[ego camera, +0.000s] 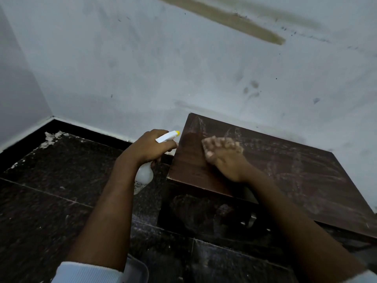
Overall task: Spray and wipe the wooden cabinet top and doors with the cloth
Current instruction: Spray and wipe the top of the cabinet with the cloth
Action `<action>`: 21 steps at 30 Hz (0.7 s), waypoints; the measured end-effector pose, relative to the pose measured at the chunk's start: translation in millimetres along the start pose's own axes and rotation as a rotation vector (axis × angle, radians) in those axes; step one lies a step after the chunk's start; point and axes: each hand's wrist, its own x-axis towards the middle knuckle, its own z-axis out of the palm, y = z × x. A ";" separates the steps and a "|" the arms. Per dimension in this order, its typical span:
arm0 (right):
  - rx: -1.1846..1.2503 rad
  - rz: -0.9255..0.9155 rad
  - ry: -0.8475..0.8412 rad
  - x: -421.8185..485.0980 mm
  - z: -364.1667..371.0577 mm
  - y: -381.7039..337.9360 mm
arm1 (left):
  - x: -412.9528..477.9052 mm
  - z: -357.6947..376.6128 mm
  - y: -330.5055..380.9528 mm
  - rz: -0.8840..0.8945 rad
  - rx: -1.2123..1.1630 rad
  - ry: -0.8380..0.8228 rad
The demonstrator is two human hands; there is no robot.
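Wooden cabinet top: dusty, one darker cleaned patch at left. Right hand presses there; fingers blurred, grip and cloth indiscernible. Best practice: overlapping strokes rightward. Left hand grips spray bottle beside the edge.

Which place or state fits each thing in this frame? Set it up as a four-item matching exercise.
Things:
1. spray bottle
2. cabinet top
3. white scraps
4. right hand

Places or states:
A. lying on the dark floor
B. held by the left hand
C. streaked with pale smears
D. resting on the brown wood

Pairs: 1-B, 2-C, 3-A, 4-D
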 end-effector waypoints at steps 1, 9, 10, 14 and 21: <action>-0.016 0.077 -0.006 14.9 -4.9 7.3 | 0.4 1.2 -0.4 -0.003 0.005 -0.001; -0.092 -0.119 0.025 50.6 3.8 -60.7 | 3.6 7.4 1.0 -0.004 -0.064 0.015; -0.094 -0.184 0.024 32.9 6.9 -61.2 | 4.4 8.0 -0.4 -0.005 -0.078 0.025; -0.069 -0.190 -0.048 0.9 4.9 -12.6 | 4.0 11.8 -5.0 0.012 -0.050 0.038; -0.075 0.097 -0.031 96.2 -13.8 -12.7 | 2.1 11.4 -2.4 0.049 0.027 0.082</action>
